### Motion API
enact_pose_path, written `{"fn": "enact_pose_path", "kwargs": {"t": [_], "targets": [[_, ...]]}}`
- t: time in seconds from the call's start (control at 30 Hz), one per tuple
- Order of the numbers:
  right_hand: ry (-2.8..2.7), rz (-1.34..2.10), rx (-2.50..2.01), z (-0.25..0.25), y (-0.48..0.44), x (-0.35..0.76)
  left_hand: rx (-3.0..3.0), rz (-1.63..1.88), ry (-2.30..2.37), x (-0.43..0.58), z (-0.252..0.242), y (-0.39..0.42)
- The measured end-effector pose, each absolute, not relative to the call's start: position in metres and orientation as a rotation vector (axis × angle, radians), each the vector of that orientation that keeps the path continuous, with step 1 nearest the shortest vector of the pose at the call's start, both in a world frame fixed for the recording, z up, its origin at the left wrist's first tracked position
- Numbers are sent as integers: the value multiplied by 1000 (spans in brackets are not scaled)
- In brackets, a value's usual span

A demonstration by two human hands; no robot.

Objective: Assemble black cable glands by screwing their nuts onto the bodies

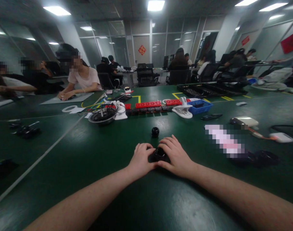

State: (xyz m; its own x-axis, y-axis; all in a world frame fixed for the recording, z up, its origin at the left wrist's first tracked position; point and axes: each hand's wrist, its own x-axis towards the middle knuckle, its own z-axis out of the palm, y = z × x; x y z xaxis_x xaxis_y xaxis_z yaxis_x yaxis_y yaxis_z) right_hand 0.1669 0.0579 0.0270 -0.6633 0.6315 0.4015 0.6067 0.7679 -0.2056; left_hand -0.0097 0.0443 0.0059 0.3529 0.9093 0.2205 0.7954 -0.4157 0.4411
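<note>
Both hands are curled round a glossy black ring-like piece with a round opening on top, which rests on the green table. My left hand grips its left side with thumb and fingers bent. From the right, my right hand holds it, with the thumb at the near side and the fingers over the far side. The two thumbs almost meet in front. Just beyond the hands stands a smaller black round piece, also with a hole in its top, touched by neither hand.
Across the green table lie a red power strip, a round dish with cables, a white clip stand and a blue tray. At right are a white device and dark cables. A co-worker sits at far left.
</note>
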Motion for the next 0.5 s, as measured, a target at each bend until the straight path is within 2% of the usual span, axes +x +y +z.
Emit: {"fn": "enact_pose_path", "kwargs": {"t": [0.5], "targets": [[-2401,195,-1036,24,53,159,2376,574,1526,-8,4,44]]}}
